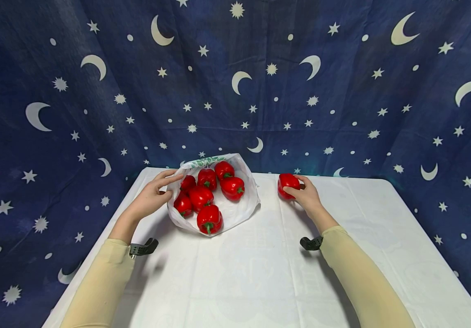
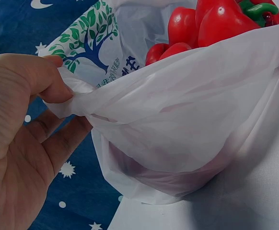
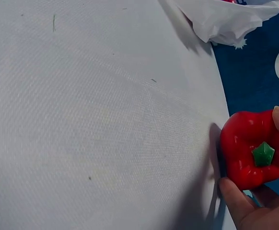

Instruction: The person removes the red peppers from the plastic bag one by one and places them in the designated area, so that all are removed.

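A white plastic bag (image 1: 239, 214) with a green tree print lies with its mouth facing me, several red bell peppers (image 1: 201, 197) inside. My left hand (image 1: 152, 197) pinches the bag's left rim between thumb and fingers; the left wrist view shows the gathered plastic (image 2: 84, 100) there. To the right of the bag, my right hand (image 1: 307, 195) grips a single red bell pepper (image 1: 287, 185) near the table's back edge. In the right wrist view this pepper's green stem (image 3: 263, 154) faces the camera, with the thumb and fingers around its sides.
A white cloth covers the table (image 1: 243, 282). Behind and beside it hangs a dark blue curtain (image 1: 219, 91) with moons and stars. Black straps (image 1: 144, 247) sit at both wrists. Small dark specks dot the cloth in the right wrist view.
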`<state>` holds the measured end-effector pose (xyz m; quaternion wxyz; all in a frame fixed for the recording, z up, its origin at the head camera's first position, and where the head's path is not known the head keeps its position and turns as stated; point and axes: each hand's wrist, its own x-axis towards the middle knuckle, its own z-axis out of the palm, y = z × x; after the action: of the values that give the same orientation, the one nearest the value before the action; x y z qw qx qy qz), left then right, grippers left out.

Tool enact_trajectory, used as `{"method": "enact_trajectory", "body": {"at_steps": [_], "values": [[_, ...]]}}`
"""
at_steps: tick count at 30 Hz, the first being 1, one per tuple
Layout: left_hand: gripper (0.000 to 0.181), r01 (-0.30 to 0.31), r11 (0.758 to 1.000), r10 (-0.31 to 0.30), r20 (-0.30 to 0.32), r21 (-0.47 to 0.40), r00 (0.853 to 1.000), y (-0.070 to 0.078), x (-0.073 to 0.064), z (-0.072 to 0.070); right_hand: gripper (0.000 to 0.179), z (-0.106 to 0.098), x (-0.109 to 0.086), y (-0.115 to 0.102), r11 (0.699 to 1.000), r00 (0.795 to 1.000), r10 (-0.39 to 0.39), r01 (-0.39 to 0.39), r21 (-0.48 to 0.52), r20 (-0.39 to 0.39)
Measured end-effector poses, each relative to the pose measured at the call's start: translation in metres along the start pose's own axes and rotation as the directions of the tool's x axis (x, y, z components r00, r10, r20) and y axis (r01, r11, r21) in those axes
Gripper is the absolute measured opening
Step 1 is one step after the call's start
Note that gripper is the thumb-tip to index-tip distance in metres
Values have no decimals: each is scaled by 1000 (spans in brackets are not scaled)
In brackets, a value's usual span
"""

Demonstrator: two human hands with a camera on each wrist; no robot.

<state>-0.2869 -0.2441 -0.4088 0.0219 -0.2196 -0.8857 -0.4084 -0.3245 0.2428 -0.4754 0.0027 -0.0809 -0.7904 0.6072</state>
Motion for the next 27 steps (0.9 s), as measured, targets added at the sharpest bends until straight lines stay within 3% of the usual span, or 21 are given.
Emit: {"method": "enact_trajectory", "body": {"at_steps": [11,27], "values": [[55,11,1000,-11,4,-8,1000,2,0,0,82,6,-1,-1,997,999,-30,29,-71,-11],[55,17,1000,-17,1,-3,1000,1,0,1,81,3,3,0,997,1000,16,-15,-79,10]]}}
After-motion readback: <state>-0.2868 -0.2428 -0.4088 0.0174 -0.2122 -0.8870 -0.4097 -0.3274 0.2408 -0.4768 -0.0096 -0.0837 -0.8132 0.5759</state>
